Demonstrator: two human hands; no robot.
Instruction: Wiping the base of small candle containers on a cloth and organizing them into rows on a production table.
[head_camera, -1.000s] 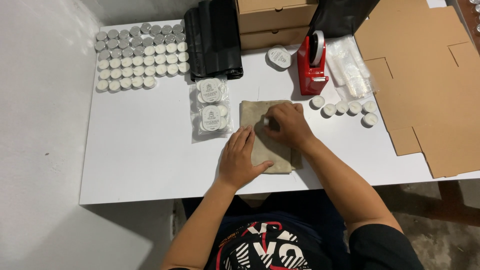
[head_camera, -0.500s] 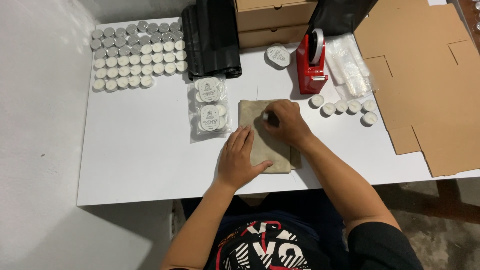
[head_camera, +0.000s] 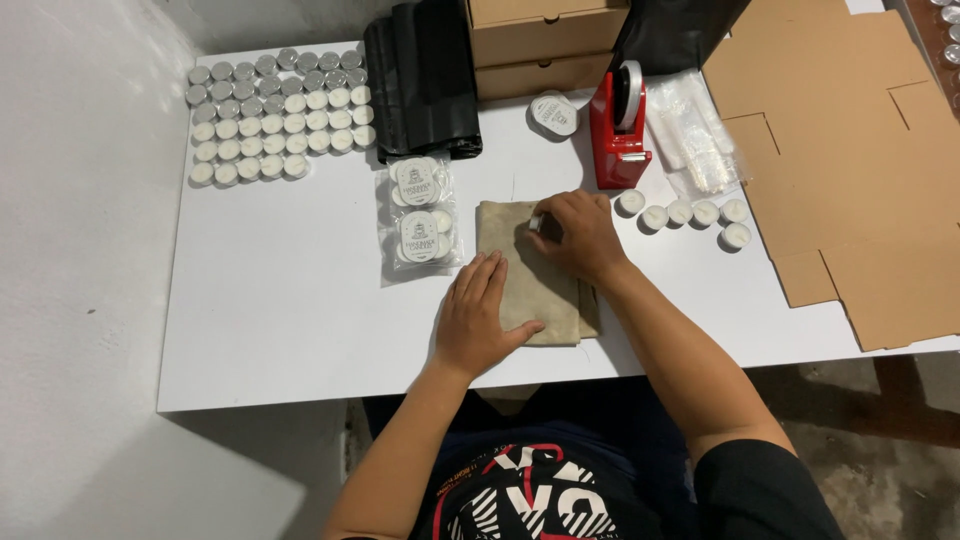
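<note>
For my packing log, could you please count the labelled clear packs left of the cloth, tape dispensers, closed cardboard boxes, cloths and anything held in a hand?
Labelled clear packs: 2
Red tape dispenser: 1
Closed cardboard boxes: 2
Beige cloth: 1
Small silvery cup in right hand: 1
Total: 7

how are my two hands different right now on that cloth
The left hand lies flat and open, palm down on the near part of the tan cloth, holding nothing. The right hand is curled at the cloth's far end, its fingers closed on a small silvery tealight. The left sits nearer the body, the right farther out. Both rest on the cloth.
</note>
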